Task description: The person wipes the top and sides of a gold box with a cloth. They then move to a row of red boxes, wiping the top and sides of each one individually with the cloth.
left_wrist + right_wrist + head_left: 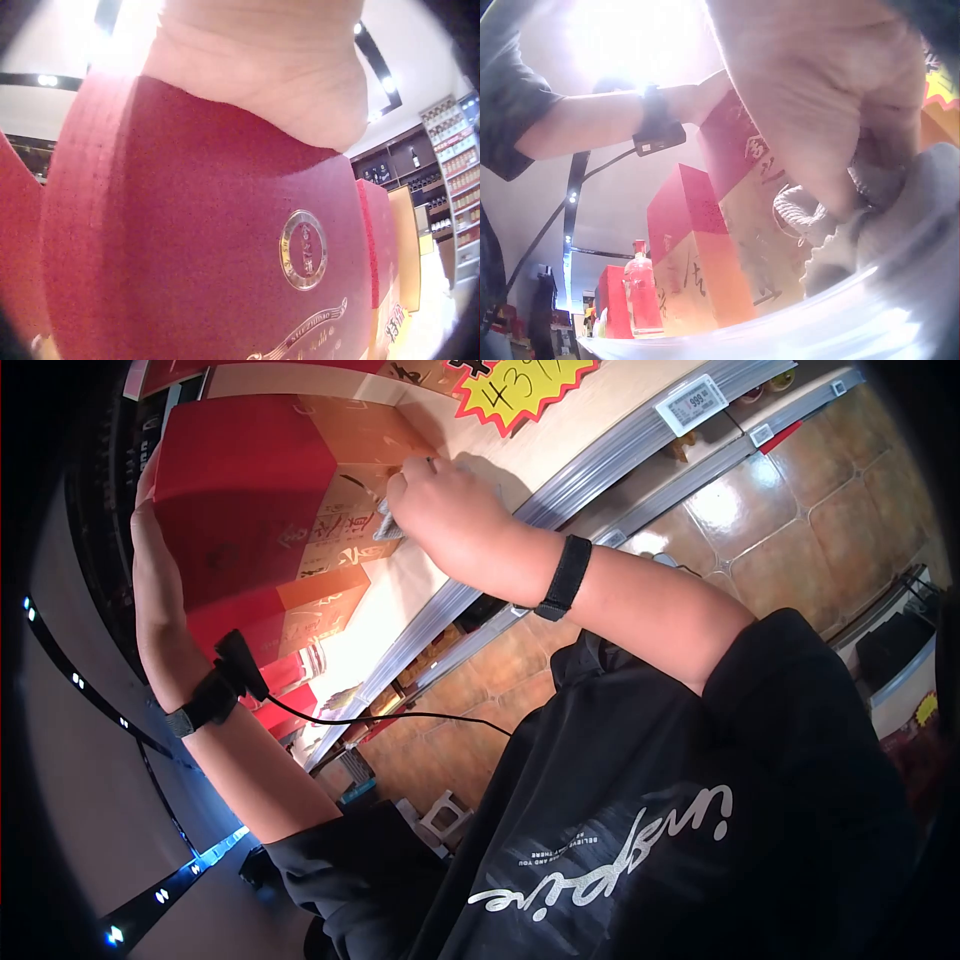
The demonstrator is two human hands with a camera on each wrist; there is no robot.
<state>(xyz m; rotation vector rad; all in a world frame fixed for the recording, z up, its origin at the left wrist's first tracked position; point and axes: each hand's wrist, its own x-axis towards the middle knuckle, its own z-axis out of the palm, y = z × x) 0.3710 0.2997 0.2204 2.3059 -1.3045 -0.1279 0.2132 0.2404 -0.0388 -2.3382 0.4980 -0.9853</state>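
A large box [240, 470], red above and orange-tan below with brushed characters, stands on the shelf. My left hand [158, 575] rests along its upper red end, fingers stretched along the edge, their tips partly hidden. In the left wrist view the heel of that hand lies at the top of the red panel [210, 225], above a round gold emblem [304, 250]. Beside the box's lower part, my right hand [440, 505] grips a grey cloth [388, 525] close over the shelf board. The right wrist view shows the bunched cloth [832, 259] under its curled fingers.
More red-and-tan boxes [694, 255] and a red bottle [641, 289] stand alongside. A yellow price sign [525, 390] lies at the shelf's back; an electronic price tag [692, 405] sits on the metal shelf edge [590, 470]. A black cable [400, 716] runs from my left wrist.
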